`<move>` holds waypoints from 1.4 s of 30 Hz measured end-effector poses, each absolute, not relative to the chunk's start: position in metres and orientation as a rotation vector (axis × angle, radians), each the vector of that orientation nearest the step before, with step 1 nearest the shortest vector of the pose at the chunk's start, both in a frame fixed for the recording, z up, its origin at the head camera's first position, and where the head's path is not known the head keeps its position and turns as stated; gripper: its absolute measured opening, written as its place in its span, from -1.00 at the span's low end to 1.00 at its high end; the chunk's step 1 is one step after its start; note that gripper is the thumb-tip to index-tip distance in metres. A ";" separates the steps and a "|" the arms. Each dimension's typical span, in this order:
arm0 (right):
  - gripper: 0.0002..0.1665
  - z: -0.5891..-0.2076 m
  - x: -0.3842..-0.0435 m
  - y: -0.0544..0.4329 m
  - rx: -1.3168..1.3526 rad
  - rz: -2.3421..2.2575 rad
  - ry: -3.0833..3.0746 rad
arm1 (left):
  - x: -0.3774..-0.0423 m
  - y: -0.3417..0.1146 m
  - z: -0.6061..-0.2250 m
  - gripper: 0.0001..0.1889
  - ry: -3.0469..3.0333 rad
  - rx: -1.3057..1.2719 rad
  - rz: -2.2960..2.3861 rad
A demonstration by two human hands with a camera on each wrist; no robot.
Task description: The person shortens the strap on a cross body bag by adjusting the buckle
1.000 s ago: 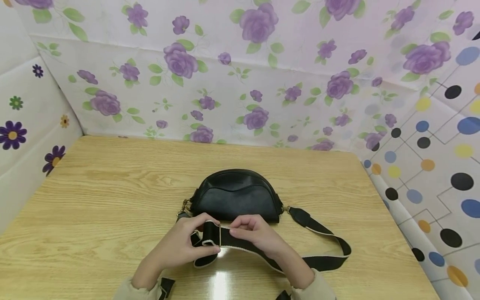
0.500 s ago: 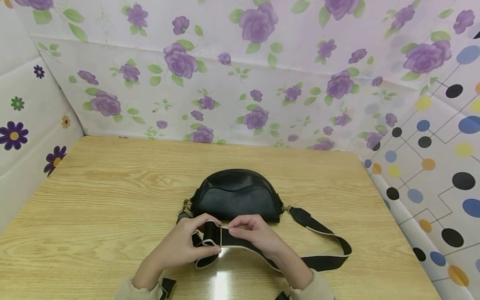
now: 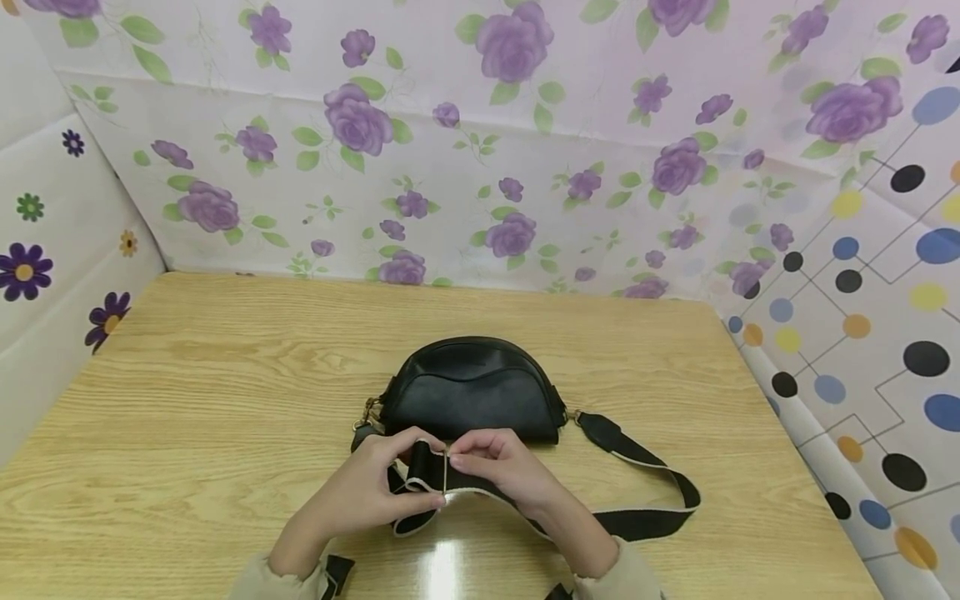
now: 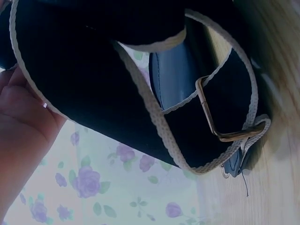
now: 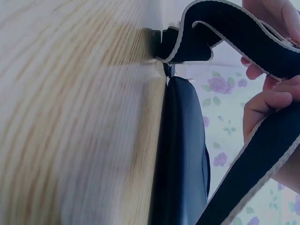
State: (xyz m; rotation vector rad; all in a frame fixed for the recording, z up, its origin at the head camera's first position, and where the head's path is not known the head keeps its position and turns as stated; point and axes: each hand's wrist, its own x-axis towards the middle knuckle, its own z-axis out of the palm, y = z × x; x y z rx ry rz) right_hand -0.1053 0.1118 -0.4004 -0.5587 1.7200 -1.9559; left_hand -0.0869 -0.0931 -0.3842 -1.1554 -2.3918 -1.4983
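A black half-moon bag (image 3: pixel 468 404) stands on the table with a wide black strap (image 3: pixel 647 523), edged in cream, clipped to both its ends. My left hand (image 3: pixel 358 483) pinches the gold strap slider (image 3: pixel 446 475) between thumb and fingers, where the strap folds into a loop. Just right of the slider, my right hand (image 3: pixel 513 475) pinches the strap with thumb and fingertips. In the left wrist view a rectangular gold ring (image 4: pixel 205 110) sits on a lower fold of the strap. The right wrist view has the raised strap (image 5: pixel 262 164) running up to the fingers.
The wooden table (image 3: pixel 225 367) extends around the bag. A floral cloth (image 3: pixel 450 183) hangs behind it, and a dotted cloth (image 3: pixel 855 400) borders the right side. Black bands (image 3: pixel 339 575) show at the sleeves.
My right hand has shifted slightly left along the strap, so its fingertips now reach the slider. The slider has edged a little right with my left hand. The bag stays put.
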 end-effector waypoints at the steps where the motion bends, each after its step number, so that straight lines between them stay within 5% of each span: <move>1: -0.65 -0.400 -0.105 0.111 -0.558 -1.956 1.719 | -0.087 -0.093 -0.384 -0.63 -2.387 -1.157 -1.503; 42: -0.65 -0.401 -0.109 0.127 -0.535 -1.875 1.769 | -0.085 -0.099 -0.378 -0.63 -2.310 -1.185 -1.520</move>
